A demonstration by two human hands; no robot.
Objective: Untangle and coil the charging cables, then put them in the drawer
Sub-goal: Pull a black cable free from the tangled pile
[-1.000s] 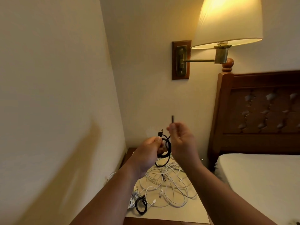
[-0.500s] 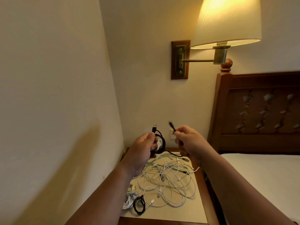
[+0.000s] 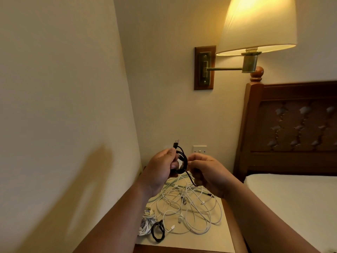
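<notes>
My left hand [image 3: 160,170] grips a small coil of black cable [image 3: 183,161] above the nightstand, its USB plug sticking up past my thumb. My right hand [image 3: 207,170] holds the cable's free tail, which loops down below my fingers. A tangle of white cables [image 3: 189,210] lies spread on the nightstand top [image 3: 215,240]. At the front left of the nightstand lie a coiled white cable [image 3: 146,223] and a small coiled black cable [image 3: 158,231]. No drawer is in view.
The wall [image 3: 63,125] stands close on my left. A lit wall lamp [image 3: 255,26] hangs above on a swing arm. A wooden headboard [image 3: 291,128] and a bed [image 3: 295,201] are at the right. A wall switch [image 3: 200,149] sits behind my hands.
My right hand has come back in toward the coil and lowered, bringing the black cable's free end down with it. The left hand has kept its grip on the coil.
</notes>
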